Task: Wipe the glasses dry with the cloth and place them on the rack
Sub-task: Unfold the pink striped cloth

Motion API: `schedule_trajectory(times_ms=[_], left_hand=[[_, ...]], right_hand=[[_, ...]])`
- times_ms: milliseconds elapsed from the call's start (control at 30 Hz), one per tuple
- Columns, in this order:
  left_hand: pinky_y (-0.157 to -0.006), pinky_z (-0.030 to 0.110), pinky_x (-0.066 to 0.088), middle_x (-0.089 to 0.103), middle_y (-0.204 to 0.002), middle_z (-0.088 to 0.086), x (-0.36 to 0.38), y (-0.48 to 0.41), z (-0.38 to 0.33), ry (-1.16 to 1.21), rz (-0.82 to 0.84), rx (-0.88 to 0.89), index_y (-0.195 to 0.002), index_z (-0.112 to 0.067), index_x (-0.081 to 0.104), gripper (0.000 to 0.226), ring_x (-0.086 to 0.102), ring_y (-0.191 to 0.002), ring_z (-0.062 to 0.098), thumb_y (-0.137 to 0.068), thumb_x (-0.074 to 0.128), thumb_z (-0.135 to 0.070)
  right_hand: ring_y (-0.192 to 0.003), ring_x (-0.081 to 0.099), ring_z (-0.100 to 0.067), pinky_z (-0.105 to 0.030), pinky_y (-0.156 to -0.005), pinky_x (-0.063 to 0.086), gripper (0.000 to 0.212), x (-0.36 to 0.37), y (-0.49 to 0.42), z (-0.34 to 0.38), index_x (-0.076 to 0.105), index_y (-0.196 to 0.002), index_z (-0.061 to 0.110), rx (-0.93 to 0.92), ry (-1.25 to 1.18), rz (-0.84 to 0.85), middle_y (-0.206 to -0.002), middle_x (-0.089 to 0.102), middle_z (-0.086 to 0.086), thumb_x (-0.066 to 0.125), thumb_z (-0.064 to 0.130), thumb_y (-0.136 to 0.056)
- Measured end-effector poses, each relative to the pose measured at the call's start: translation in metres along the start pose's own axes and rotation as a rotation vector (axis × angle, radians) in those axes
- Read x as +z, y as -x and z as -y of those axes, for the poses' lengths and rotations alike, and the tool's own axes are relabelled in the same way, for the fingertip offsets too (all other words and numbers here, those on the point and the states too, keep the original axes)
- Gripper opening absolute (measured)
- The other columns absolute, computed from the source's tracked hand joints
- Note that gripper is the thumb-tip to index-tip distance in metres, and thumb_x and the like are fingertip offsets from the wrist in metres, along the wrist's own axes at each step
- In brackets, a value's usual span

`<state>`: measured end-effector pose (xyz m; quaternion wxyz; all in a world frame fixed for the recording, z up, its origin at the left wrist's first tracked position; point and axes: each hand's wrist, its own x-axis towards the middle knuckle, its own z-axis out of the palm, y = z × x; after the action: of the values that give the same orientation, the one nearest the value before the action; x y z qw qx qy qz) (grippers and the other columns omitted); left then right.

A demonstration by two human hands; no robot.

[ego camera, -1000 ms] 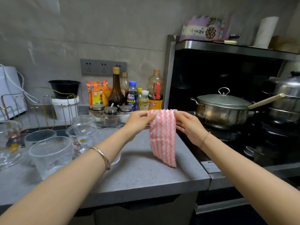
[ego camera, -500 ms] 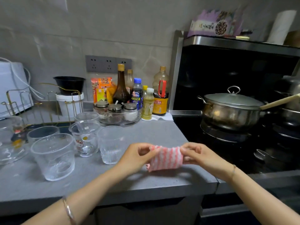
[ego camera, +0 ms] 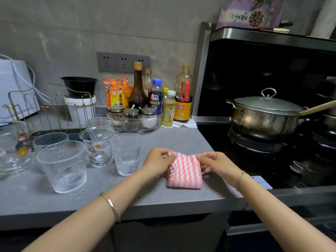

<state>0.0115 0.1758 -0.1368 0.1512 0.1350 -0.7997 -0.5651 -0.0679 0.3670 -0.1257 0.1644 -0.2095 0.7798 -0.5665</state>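
Note:
A pink-and-white striped cloth (ego camera: pixel 184 172) lies folded on the grey counter (ego camera: pixel 163 197) near its right end. My left hand (ego camera: pixel 157 161) pinches its far left corner and my right hand (ego camera: pixel 216 165) pinches its far right corner. Several clear glasses stand to the left: a ribbed tumbler (ego camera: pixel 127 153) closest to my left hand, a cartoon-printed glass (ego camera: pixel 97 146), a wide glass (ego camera: pixel 63 166) in front, and others behind. The gold wire rack (ego camera: pixel 47 110) stands at the back left.
Bottles and a tray of spice jars (ego camera: pixel 134 120) line the back wall. A lidded steel pot (ego camera: pixel 263 115) sits on the stove to the right. A white appliance (ego camera: pixel 14 88) and a glass jug (ego camera: pixel 12 148) are at the far left.
Both hands brought the cloth down from hanging in the air to the counter, where it now rests folded. The glasses have not moved.

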Motion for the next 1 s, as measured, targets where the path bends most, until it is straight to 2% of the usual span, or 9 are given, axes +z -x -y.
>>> schedule_trajectory(times_ms=[67,133,267,400,567,667,800,900,1000], left_hand=[[-0.074,0.026,0.049,0.072,-0.092,0.01,0.005,-0.007,0.003,-0.109,-0.043,0.013,-0.101,-0.008,0.073,0.017,0.063,-0.081,0.018,-0.091,0.066,-0.018],[-0.077,0.025,0.047,0.072,-0.095,0.009,0.007,-0.01,0.006,-0.218,-0.067,0.031,-0.104,-0.01,0.073,0.018,0.062,-0.085,0.016,-0.091,0.065,-0.02],[-0.073,0.021,0.042,0.066,-0.09,0.001,0.003,-0.008,0.008,-0.312,-0.044,0.071,-0.116,-0.011,0.068,0.027,0.059,-0.084,0.014,-0.09,0.066,-0.02],[-0.088,0.019,0.037,0.063,-0.12,-0.007,-0.002,0.014,0.004,-0.514,-0.017,0.295,-0.122,-0.024,0.064,0.032,0.054,-0.113,0.013,-0.091,0.065,-0.031],[-0.085,0.031,0.051,0.074,-0.106,-0.014,-0.012,0.04,0.011,-0.692,0.198,0.383,-0.106,-0.037,0.074,0.025,0.066,-0.097,0.009,-0.087,0.065,-0.05],[-0.085,0.03,0.051,0.072,-0.11,-0.017,-0.017,0.044,0.015,-0.783,0.188,0.41,-0.112,-0.04,0.071,0.035,0.064,-0.102,0.008,-0.083,0.063,-0.058],[-0.076,0.028,0.045,0.072,-0.109,-0.01,-0.016,0.041,0.013,-0.895,0.161,0.48,-0.113,-0.035,0.07,0.032,0.064,-0.1,0.015,-0.091,0.056,-0.053],[-0.077,0.032,0.047,0.072,-0.102,-0.001,-0.015,0.04,0.009,-0.824,0.107,0.455,-0.104,-0.022,0.069,0.029,0.064,-0.096,0.022,-0.095,0.054,-0.045],[-0.076,0.033,0.046,0.068,-0.086,-0.001,-0.018,0.04,0.0,-0.479,0.073,0.373,-0.091,-0.016,0.061,0.018,0.063,-0.083,0.019,-0.098,0.054,-0.031]], right_hand=[[-0.066,0.061,-0.008,-0.011,-0.061,0.05,0.024,0.001,-0.009,-0.002,0.072,-0.095,0.0,-0.031,0.107,-0.045,-0.086,0.072,-0.009,0.065,0.021,-0.09],[-0.067,0.059,-0.005,-0.005,-0.057,0.046,0.022,0.003,-0.015,-0.005,0.072,-0.094,0.0,-0.045,0.174,-0.064,-0.088,0.072,-0.009,0.065,0.021,-0.089],[-0.077,0.064,-0.011,-0.011,-0.066,0.047,0.017,0.007,-0.019,-0.013,0.072,-0.093,0.006,-0.096,0.302,-0.104,-0.093,0.073,-0.006,0.068,0.022,-0.087],[-0.08,0.06,-0.006,-0.011,-0.065,0.043,0.009,0.008,-0.001,-0.015,0.072,-0.09,0.019,-0.335,0.425,-0.162,-0.09,0.07,0.01,0.071,0.026,-0.085],[-0.095,0.063,0.002,-0.011,-0.085,0.044,0.014,0.003,0.029,-0.021,0.077,-0.093,0.021,-0.418,0.447,0.143,-0.096,0.072,0.012,0.072,0.029,-0.083],[-0.103,0.06,0.004,-0.012,-0.092,0.043,0.024,-0.001,0.033,-0.028,0.076,-0.101,0.025,-0.451,0.503,0.147,-0.104,0.07,0.017,0.072,0.036,-0.08],[-0.105,0.055,0.0,-0.015,-0.092,0.041,0.032,0.006,0.033,-0.032,0.074,-0.104,0.026,-0.519,0.639,0.091,-0.106,0.066,0.018,0.073,0.043,-0.078],[-0.099,0.058,-0.007,-0.02,-0.089,0.044,0.023,0.012,0.031,-0.028,0.075,-0.099,0.018,-0.545,0.682,0.054,-0.099,0.068,0.009,0.067,0.036,-0.086],[-0.084,0.059,-0.002,-0.017,-0.08,0.044,0.02,0.017,0.032,-0.013,0.072,-0.09,0.011,-0.456,0.453,0.055,-0.09,0.071,0.001,0.058,0.025,-0.094]])
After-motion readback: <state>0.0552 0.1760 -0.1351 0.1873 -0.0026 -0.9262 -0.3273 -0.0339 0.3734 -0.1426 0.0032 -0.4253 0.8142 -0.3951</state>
